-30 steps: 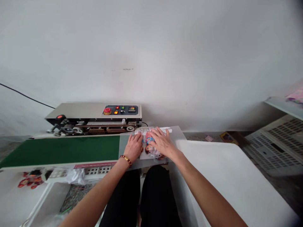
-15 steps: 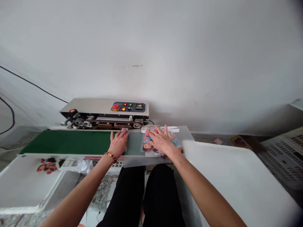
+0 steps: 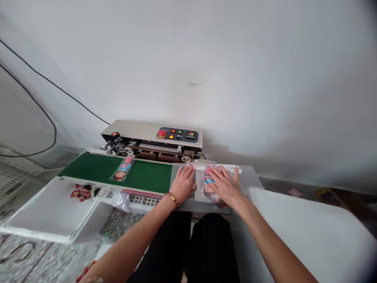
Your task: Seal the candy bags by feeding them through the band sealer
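My left hand (image 3: 182, 184) lies flat with its fingers stretched out, on a clear plastic packet (image 3: 194, 184) at the right end of the green conveyor belt (image 3: 150, 175). Most of that packet is hidden under the hand. Beside it, my right hand (image 3: 229, 188) rests with spread fingers on a pile of clear packets (image 3: 209, 189) holding printed cartoon figures. Farther left on the belt is another figure packet (image 3: 123, 169), its top by the rollers of the band sealing machine (image 3: 141, 129).
A white bin (image 3: 50, 208) with red figures (image 3: 81, 192) stands below the belt at left. A large white surface (image 3: 306, 224) fills the right side. Black cables (image 3: 55, 83) hang along the wall. The machine's control panel (image 3: 178, 135) has lit buttons.
The view has turned left. My left hand has moved right along the belt, closer to the pile. A figure packet now lies on the belt's left part, where bare belt showed before.
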`<state>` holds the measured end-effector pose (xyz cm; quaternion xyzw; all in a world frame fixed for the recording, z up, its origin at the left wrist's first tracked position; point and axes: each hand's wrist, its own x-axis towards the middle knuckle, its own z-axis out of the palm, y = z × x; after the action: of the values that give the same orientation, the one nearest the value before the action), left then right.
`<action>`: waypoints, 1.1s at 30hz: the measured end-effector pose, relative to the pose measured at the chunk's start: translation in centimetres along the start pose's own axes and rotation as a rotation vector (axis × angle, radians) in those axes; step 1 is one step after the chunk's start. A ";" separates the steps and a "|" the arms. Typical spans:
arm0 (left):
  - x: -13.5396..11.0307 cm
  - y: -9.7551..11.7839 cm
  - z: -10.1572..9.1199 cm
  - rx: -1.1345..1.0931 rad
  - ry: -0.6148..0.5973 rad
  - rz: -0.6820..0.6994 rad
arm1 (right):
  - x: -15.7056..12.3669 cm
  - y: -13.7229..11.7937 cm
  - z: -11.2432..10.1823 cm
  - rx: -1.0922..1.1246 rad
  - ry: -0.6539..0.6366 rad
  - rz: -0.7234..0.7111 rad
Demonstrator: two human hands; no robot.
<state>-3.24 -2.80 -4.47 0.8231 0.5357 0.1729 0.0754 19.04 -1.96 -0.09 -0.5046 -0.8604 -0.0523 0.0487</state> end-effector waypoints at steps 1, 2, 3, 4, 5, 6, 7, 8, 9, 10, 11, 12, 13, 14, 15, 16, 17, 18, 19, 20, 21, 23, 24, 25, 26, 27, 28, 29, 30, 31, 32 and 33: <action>-0.5 -1.0 -0.4 -0.036 0.005 -0.030 | 0.2 -0.4 -0.1 0.006 0.001 -0.010; -1.0 -2.0 -0.9 -0.074 0.012 -0.056 | 0.5 -0.9 -0.2 0.015 0.000 -0.023; -1.5 -3.1 -1.3 -0.114 0.025 -0.071 | 0.8 -1.4 -0.3 0.025 0.001 -0.039; -1.8 -4.2 -1.7 -0.134 0.036 -0.084 | 1.1 -2.0 -0.4 0.036 0.002 -0.052; -2.1 -5.2 -2.1 -0.142 0.049 -0.102 | 1.5 -2.5 -0.5 0.046 0.006 -0.062; -2.4 -5.9 -2.4 -0.138 0.076 -0.134 | 1.8 -2.9 -0.5 0.055 0.008 -0.070; -2.5 -6.3 -2.7 -0.125 0.109 -0.168 | 2.1 -3.2 -0.6 0.063 0.010 -0.075; -2.5 -6.3 -2.8 -0.115 0.132 -0.183 | 2.3 -3.4 -0.6 0.071 0.010 -0.074; -2.3 -5.9 -2.9 -0.109 0.140 -0.170 | 2.3 -3.5 -0.7 0.078 0.007 -0.072; -2.0 -5.1 -2.8 -0.112 0.130 -0.130 | 2.3 -3.5 -0.8 0.084 0.004 -0.068; -1.6 -4.1 -2.5 -0.124 0.106 -0.071 | 2.2 -3.3 -1.0 0.086 0.004 -0.061; -1.1 -2.9 -2.1 -0.137 0.068 0.001 | 1.9 -2.9 -1.1 0.085 0.007 -0.045; -0.5 -1.7 -1.6 -0.143 0.030 0.068 | 1.5 -2.5 -1.3 0.080 0.012 -0.019; 0.0 -0.6 -1.1 -0.135 0.003 0.115 | 1.1 -1.9 -1.5 0.071 0.014 0.010; 0.5 0.3 -0.6 -0.110 -0.013 0.144 | 0.6 -1.4 -1.6 0.060 0.012 0.036; 0.8 1.0 -0.2 -0.075 -0.023 0.160 | 0.1 -0.9 -1.7 0.051 0.004 0.058; 1.0 1.5 0.2 -0.035 -0.026 0.164 | -0.4 -0.4 -1.8 0.044 -0.012 0.071; 1.0 1.7 0.5 0.002 -0.019 0.155 | -0.8 -0.1 -1.8 0.040 -0.031 0.078; 0.8 1.8 0.8 0.030 -0.004 0.138 | -1.0 0.1 -1.9 0.038 -0.047 0.079; 0.7 1.8 1.0 0.052 0.011 0.123 | -0.9 0.1 -1.9 0.038 -0.054 0.079; 0.5 1.7 1.1 0.068 0.023 0.113 | -0.6 0.0 -2.0 0.040 -0.052 0.079; 0.5 1.4 1.3 0.092 0.038 0.105 | 0.9 -0.5 -2.3 0.068 -0.053 0.075; 0.5 1.3 1.4 0.101 0.045 0.105 | 1.9 -1.0 -2.6 0.091 -0.067 0.068; 0.6 1.3 1.5 0.107 0.054 0.109 | 3.1 -1.5 -2.9 0.118 -0.092 0.061; 0.6 1.2 1.5 0.110 0.066 0.116 | 4.2 -2.0 -3.2 0.143 -0.130 0.055; 0.5 1.2 1.4 0.110 0.080 0.129 | 5.2 -2.5 -3.7 0.152 -0.155 0.050; 0.3 1.1 1.3 0.107 0.094 0.148 | 6.1 -3.0 -4.2 0.149 -0.165 0.053; -0.1 1.0 1.2 0.100 0.111 0.172 | 6.7 -3.5 -4.7 0.141 -0.191 0.061; -0.6 0.6 1.2 0.093 0.126 0.203 | 7.3 -3.9 -5.1 0.125 -0.221 0.076; -0.8 0.0 1.5 0.084 0.144 0.241 | 7.8 -4.2 -5.3 0.104 -0.249 0.097; -0.7 -0.7 2.0 0.065 0.168 0.286 | 8.3 -4.4 -5.2 0.088 -0.293 0.110; -0.1 -1.5 2.9 0.037 0.211 0.323 | 8.9 -4.4 -4.8 0.094 -0.363 0.072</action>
<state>-3.46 -2.10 -7.64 0.8770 0.4044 0.2582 -0.0252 10.99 2.88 5.71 -0.5333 -0.8380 0.0815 -0.0819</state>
